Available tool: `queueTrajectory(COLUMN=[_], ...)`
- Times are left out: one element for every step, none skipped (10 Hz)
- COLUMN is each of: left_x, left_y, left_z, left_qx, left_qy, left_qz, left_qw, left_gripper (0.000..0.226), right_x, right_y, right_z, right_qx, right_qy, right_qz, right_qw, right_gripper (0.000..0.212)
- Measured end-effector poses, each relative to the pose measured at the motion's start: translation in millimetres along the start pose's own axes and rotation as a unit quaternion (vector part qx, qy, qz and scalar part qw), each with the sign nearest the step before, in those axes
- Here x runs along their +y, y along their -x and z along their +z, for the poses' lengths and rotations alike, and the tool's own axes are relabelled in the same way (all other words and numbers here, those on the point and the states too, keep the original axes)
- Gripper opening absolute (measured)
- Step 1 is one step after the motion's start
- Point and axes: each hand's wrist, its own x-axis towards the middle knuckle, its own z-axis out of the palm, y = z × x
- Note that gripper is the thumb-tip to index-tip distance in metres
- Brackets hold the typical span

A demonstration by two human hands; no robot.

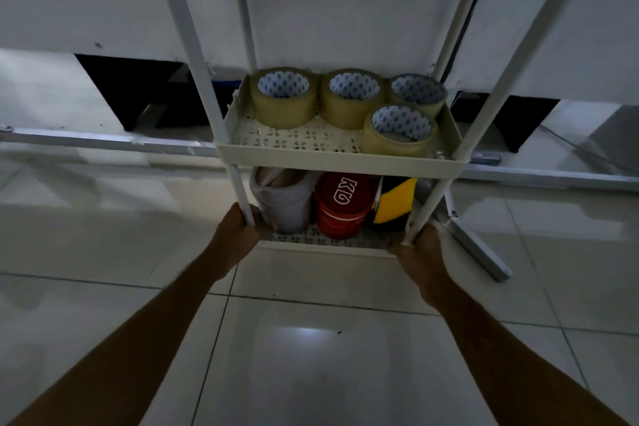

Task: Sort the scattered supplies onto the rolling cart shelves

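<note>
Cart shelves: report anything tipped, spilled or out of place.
Nothing stands out. Four tape rolls lie flat on the middle shelf; the white bucket, red tin and yellow-black tape sit below, nothing spilled.

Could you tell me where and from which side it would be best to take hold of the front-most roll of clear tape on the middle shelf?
Probably from above: the front tape roll lies flat with its core open upward, near the middle shelf front lip. Pinch its near wall, thumb outside and fingers inside the core, then lift straight up. Its far side sits close against the other rolls, leaving little room there.
</note>
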Motion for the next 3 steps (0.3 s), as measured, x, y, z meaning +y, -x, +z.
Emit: queueTrajectory(left_x=[7.2,34.8,76.7], left_y=[13.6,35.5,67.8], left_z=[1.2,-4.2,-17.7], left_qx=[0.038,0.077,0.079], left_qy=[-0.095,-0.156,-0.172], left_qz=[0.059,0.145,0.143], left_qw=[0.993,0.974,0.971], left_gripper=[0.046,0.064,0.094], right_x=[1.9,-21.8,-62.6], right_y=[14.1,39.1,78.7], right_z=[-6.6,-21.2,-43.2], right_qx=[-0.031,-0.025,-0.012], right_qy=[0.077,0.14,0.2], right_qz=[-0.002,-0.025,-0.049], right_qw=[0.997,0.99,0.979], right_gripper=[0.074,0.093,0.104])
